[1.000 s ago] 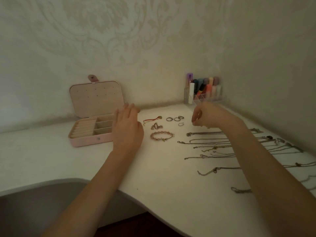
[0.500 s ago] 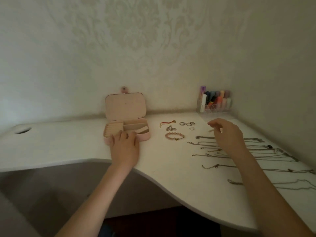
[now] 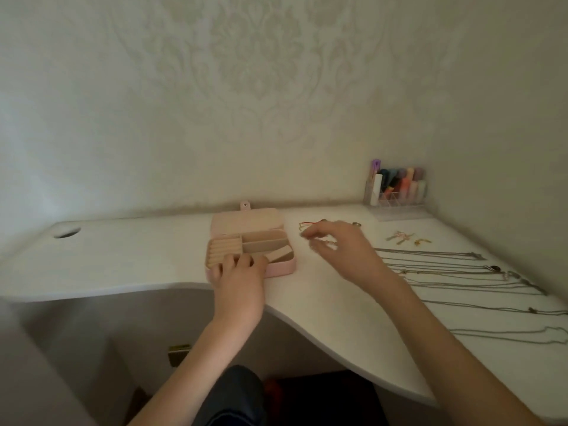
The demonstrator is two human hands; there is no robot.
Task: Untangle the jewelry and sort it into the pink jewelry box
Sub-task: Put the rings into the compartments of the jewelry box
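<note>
The pink jewelry box is sitting open a little left of the frame's middle, on the white table, its lid leaning back toward the wall and its beige compartments showing. The left hand is resting on the box's near edge, fingers bent over the front wall and the ring rolls, holding the box rather than any jewelry. Just right of the box, the right hand is hovering low over the table with its fingers loosely spread and curled downward; blur is hiding the fingertips, so I cannot tell whether it is pinching anything. A red-and-gold bracelet is lying just above that hand, and a small ring is peeking out beyond its knuckles. Further right, a few gold earrings are lying apart from one another, and below them a row of thin chain necklaces is stretching in nearly parallel lines toward the right edge of the frame. In the upper right corner of the table, a clear organizer is holding coloured tubes upright against the patterned wall. A round cable hole is showing at the table's far left.
</note>
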